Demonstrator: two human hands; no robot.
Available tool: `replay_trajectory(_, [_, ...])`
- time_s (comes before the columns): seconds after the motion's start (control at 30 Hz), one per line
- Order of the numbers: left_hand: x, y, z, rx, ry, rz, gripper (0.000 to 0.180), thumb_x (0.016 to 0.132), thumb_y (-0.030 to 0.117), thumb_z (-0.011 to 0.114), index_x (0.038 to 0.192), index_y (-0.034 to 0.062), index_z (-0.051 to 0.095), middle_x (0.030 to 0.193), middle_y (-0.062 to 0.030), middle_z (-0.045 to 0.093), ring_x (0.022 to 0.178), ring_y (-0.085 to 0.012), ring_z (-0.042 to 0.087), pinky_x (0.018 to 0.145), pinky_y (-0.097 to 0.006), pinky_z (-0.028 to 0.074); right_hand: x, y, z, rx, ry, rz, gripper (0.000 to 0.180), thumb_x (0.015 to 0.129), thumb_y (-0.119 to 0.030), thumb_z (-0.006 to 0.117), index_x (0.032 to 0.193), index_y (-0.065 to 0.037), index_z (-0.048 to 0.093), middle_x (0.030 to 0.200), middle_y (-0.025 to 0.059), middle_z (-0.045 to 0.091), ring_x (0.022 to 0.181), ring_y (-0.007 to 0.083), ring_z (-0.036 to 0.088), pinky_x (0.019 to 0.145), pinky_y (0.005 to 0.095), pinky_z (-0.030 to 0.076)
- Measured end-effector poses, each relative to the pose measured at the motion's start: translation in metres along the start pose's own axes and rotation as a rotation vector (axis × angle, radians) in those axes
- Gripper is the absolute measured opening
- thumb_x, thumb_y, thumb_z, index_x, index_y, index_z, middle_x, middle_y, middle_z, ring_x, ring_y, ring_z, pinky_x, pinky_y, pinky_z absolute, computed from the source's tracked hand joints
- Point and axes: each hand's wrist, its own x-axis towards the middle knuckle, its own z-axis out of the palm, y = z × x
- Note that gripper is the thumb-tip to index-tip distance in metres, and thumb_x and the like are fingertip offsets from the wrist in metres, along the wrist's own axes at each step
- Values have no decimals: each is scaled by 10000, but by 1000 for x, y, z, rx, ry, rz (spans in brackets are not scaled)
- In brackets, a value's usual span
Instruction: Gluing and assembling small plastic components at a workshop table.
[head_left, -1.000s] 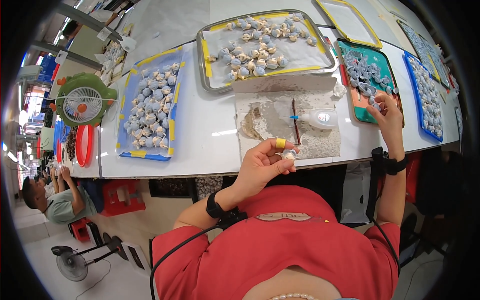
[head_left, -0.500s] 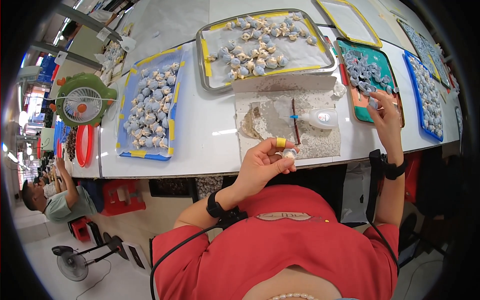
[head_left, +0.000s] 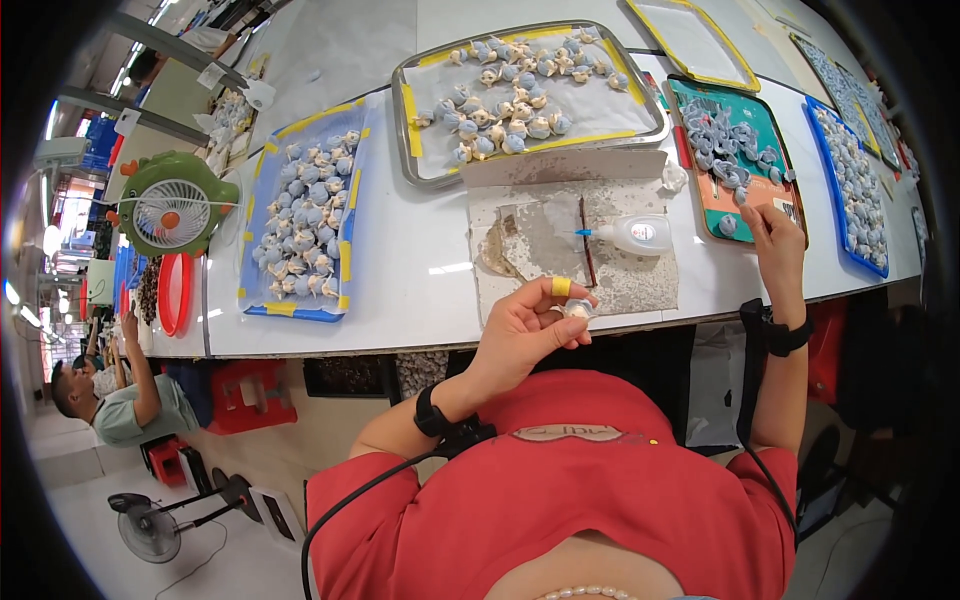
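Seen from your head camera, your left hand hovers over the near edge of the white desk, its fingers pinching a small pale shell-like piece, with a yellow band on one finger, just in front of the stained work mat where a white glue bottle lies on its side. Your right hand reaches to the near edge of the green tray of grey-blue pieces, fingertips pressed together at a piece there, though whether it grips one you cannot tell. Further off sit a metal tray and a blue tray, both of similar pieces, with a green desk fan to their left.
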Motion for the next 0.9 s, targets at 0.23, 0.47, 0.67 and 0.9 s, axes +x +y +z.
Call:
replay_trajectory(0.23, [0,-2,-1,5,4,-8,280,822,15,562,1091,-6,485,1070,-139,560,775,-136,592,693,-227,494,-5,-12,-11,199,52,-72,141,825,-92,571,912,19,584,732,60,592,644,101,525,592,233,421])
replay_trajectory(0.47, [-1,-2,-3,-6,5,-6,284,824,24,565,1095,-2,485,1065,-138,563,774,-138,593,693,-227,495,-6,-19,-11,214,-1,-86,159,770,-52,600,913,14,582,706,69,593,627,129,532,599,248,435])
replay_trajectory(0.67, [-2,-2,-6,-15,1,1,288,827,34,567,1101,1,486,1066,-136,565,776,-139,596,688,-222,493,-1,-12,1,229,-164,3,201,763,-44,604,955,9,573,724,75,591,653,123,544,600,240,435])
replay_trajectory(0.9, [-2,-2,-11,-32,14,14,287,827,38,570,1099,1,486,1069,-137,564,775,-138,595,688,-221,491,7,-3,7,502,-85,56,193,774,-56,603,952,14,581,714,64,586,665,105,544,601,221,423])
